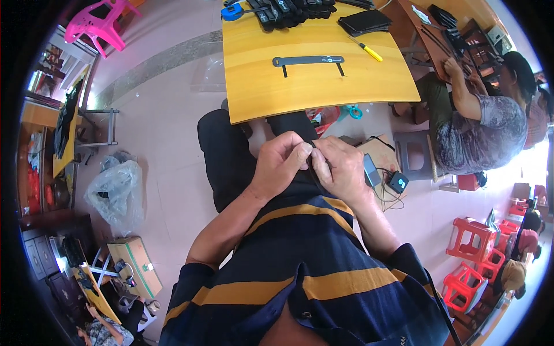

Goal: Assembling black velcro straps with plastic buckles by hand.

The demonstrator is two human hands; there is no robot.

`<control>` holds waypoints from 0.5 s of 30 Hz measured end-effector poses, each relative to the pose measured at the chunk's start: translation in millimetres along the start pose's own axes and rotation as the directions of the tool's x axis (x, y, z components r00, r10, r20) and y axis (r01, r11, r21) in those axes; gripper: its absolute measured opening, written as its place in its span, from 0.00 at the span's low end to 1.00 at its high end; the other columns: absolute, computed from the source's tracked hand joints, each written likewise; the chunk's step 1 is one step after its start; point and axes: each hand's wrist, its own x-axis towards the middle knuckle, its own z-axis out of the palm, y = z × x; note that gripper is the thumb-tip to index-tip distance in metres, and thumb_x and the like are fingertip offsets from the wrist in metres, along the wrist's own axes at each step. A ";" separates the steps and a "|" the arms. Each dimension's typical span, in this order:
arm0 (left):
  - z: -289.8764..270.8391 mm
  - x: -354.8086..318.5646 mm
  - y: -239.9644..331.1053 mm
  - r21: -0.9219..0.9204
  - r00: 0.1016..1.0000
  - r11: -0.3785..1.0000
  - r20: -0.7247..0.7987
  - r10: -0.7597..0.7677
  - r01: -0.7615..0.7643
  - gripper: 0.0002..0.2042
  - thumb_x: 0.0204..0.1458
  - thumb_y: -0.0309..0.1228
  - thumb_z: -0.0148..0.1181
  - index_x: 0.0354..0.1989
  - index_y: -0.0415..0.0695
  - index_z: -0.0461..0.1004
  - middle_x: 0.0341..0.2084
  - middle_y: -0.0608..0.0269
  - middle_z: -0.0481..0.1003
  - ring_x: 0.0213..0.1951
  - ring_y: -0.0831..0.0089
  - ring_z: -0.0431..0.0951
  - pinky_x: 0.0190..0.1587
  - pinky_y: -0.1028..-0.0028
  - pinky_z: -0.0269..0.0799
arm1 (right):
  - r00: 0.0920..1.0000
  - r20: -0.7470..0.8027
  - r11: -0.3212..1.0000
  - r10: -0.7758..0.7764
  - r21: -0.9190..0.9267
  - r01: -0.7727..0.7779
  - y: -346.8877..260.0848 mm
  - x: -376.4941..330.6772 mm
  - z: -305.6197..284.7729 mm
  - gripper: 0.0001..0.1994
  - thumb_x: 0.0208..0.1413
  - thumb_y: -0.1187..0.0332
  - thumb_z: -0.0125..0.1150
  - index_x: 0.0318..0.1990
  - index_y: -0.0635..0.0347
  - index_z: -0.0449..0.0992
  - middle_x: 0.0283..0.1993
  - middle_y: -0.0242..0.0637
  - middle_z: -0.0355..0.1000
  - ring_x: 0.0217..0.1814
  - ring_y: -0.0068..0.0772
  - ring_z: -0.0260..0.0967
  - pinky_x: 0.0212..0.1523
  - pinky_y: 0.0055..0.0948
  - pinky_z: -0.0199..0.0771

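Our left hand [277, 164] and right hand [344, 167] pinch a dark strip [312, 165], apparently working its end, so next we likely need a steady grip.

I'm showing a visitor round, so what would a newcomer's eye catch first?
Probably the yellow table, top centre. Below it, the left hand and right hand meet near the picture's middle, pinching a thin dark strip. A pink plastic chair stands out at upper left.

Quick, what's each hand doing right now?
Left hand: closed, pinching a thin dark strip.
Right hand: closed, apparently pinching the same dark strip.
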 end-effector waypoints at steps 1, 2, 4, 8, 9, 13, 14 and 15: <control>-0.9 -0.6 0.6 0.032 1.000 0.999 -0.014 -0.002 0.003 0.09 0.59 0.28 0.61 0.28 0.39 0.72 0.19 0.72 0.71 0.24 0.88 0.66 0.27 0.81 0.63 | 1.000 0.015 1.000 0.002 0.019 -0.002 -0.8 0.7 0.1 0.05 0.53 0.74 0.61 0.37 0.64 0.78 0.29 0.46 0.73 0.31 0.48 0.75 0.31 0.39 0.74; -1.8 -1.4 1.2 0.064 1.000 0.998 -0.028 -0.003 0.005 0.08 0.58 0.27 0.61 0.28 0.39 0.72 0.18 0.71 0.71 0.24 0.88 0.66 0.26 0.80 0.63 | 1.000 0.015 1.000 -0.003 0.020 0.003 -1.9 0.9 1.1 0.05 0.53 0.74 0.61 0.37 0.64 0.78 0.29 0.46 0.73 0.31 0.48 0.75 0.31 0.39 0.74; -3.5 -3.9 -5.4 0.155 0.998 0.988 -0.060 0.031 -0.022 0.08 0.57 0.26 0.61 0.26 0.39 0.71 0.17 0.70 0.70 0.22 0.87 0.66 0.24 0.79 0.63 | 1.000 -0.024 1.000 0.002 0.021 -0.002 -3.9 1.1 5.6 0.03 0.53 0.72 0.61 0.34 0.61 0.77 0.26 0.43 0.71 0.29 0.48 0.73 0.28 0.41 0.72; 2.0 -2.6 6.8 0.408 0.978 0.902 -0.088 0.190 -0.138 0.08 0.50 0.22 0.61 0.22 0.38 0.69 0.13 0.64 0.69 0.18 0.85 0.65 0.21 0.75 0.62 | 0.997 -0.041 0.990 0.068 0.129 -0.062 -2.6 -3.4 11.8 0.05 0.53 0.73 0.61 0.36 0.63 0.77 0.27 0.44 0.72 0.28 0.47 0.72 0.29 0.39 0.72; 2.2 -1.4 10.1 0.403 0.976 0.904 -0.098 0.195 -0.141 0.08 0.49 0.21 0.61 0.21 0.38 0.69 0.13 0.61 0.68 0.18 0.84 0.65 0.21 0.74 0.63 | 0.997 -0.049 0.986 0.059 0.161 -0.051 -2.9 -1.2 13.5 0.06 0.53 0.73 0.60 0.37 0.65 0.77 0.27 0.44 0.72 0.27 0.46 0.71 0.29 0.38 0.71; -2.2 -2.6 14.4 0.388 0.966 0.894 -0.035 0.256 -0.223 0.08 0.49 0.20 0.59 0.21 0.38 0.68 0.13 0.63 0.66 0.18 0.84 0.63 0.21 0.74 0.61 | 0.986 0.151 0.960 0.077 0.255 -0.114 -9.5 7.1 -8.6 0.08 0.54 0.72 0.62 0.40 0.65 0.78 0.28 0.43 0.70 0.28 0.41 0.70 0.30 0.34 0.69; -3.9 -2.8 17.2 0.393 0.964 0.891 -0.036 0.263 -0.228 0.08 0.49 0.20 0.59 0.21 0.38 0.68 0.13 0.63 0.66 0.18 0.84 0.63 0.21 0.74 0.61 | 0.987 0.147 0.961 0.069 0.257 -0.105 -8.7 10.5 -13.3 0.08 0.54 0.72 0.62 0.40 0.65 0.78 0.28 0.43 0.70 0.28 0.41 0.70 0.30 0.34 0.69; -4.5 -3.4 19.5 0.333 0.974 0.920 -0.012 0.225 -0.208 0.08 0.50 0.20 0.59 0.21 0.38 0.68 0.13 0.64 0.65 0.19 0.84 0.63 0.21 0.75 0.60 | 0.978 0.202 0.951 0.048 0.290 -0.107 -7.7 12.9 -17.9 0.08 0.55 0.71 0.62 0.40 0.65 0.78 0.28 0.43 0.70 0.28 0.40 0.70 0.30 0.34 0.69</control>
